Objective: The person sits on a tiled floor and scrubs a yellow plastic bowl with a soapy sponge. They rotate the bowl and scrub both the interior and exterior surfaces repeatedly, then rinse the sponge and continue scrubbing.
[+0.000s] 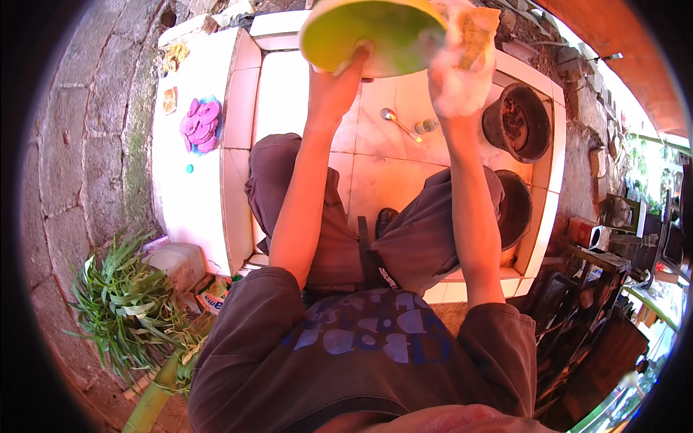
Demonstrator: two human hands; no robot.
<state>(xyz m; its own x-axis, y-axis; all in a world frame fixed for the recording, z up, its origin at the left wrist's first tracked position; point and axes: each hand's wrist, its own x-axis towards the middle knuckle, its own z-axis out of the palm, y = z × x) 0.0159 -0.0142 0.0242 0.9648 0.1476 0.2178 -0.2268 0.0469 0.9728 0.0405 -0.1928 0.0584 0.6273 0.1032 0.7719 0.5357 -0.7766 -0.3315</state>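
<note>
A yellow-green plastic bowl [379, 32] is held up at the top middle, its hollow side facing me. My left hand [344, 76] grips its lower left rim, thumb on the inside. Foam covers my right hand [460, 81], which holds a yellowish, suds-covered sponge [479, 38] beside the bowl's right edge; whether it also touches the bowl is unclear. Below the hands, a metal spoon [387, 114] with a yellow-tipped handle and a small glass item [427, 126] lie on the tiled basin floor [373, 146].
Two dark tubs [501, 124] [514, 208] stand along the basin's right side. On the left white ledge [189, 216] are purple pieces [201, 125] on a blue dish and a small teal cap [189, 168]. Leafy green stalks [122, 308] lie at lower left.
</note>
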